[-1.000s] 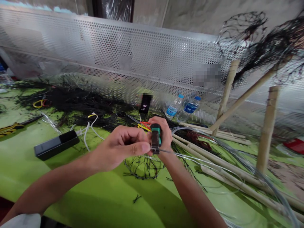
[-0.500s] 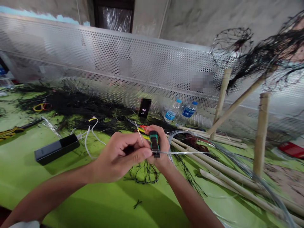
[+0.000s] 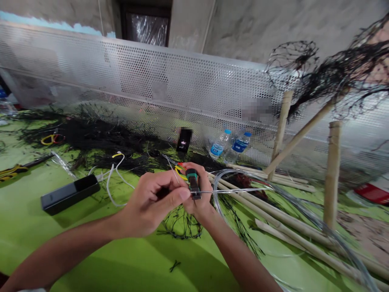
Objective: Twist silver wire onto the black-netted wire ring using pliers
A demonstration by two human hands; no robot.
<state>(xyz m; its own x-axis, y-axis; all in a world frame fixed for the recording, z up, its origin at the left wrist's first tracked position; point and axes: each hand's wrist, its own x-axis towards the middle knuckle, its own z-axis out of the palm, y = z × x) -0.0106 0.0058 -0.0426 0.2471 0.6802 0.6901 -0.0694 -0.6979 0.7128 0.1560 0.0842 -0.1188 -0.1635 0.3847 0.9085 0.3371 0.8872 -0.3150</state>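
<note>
My left hand (image 3: 152,198) is closed, with thumb and fingertips pinching a thin silvery wire (image 3: 231,190). The wire runs right, across the end of a green-and-black hand tool (image 3: 193,187), and a thin bent end sticks up from my left fingers. My right hand (image 3: 202,190) is wrapped round that tool, which may be pliers; its far part is hidden in the palm. The two hands meet at the tool, above the green tabletop (image 3: 121,263). Beneath them lies a loop of black knotted netting or twine (image 3: 182,227).
Bamboo poles (image 3: 273,215) and a coil of clear wire or tubing (image 3: 217,186) lie at right. Behind stand two water bottles (image 3: 240,142) and a phone (image 3: 183,142). At left are a black box (image 3: 69,194), yellow-handled pliers (image 3: 15,171) and dark fibre piles (image 3: 97,136).
Both hands, with the tool and wire, have shifted slightly left in view. My grip looks the same, and the camera view has tilted slightly.
</note>
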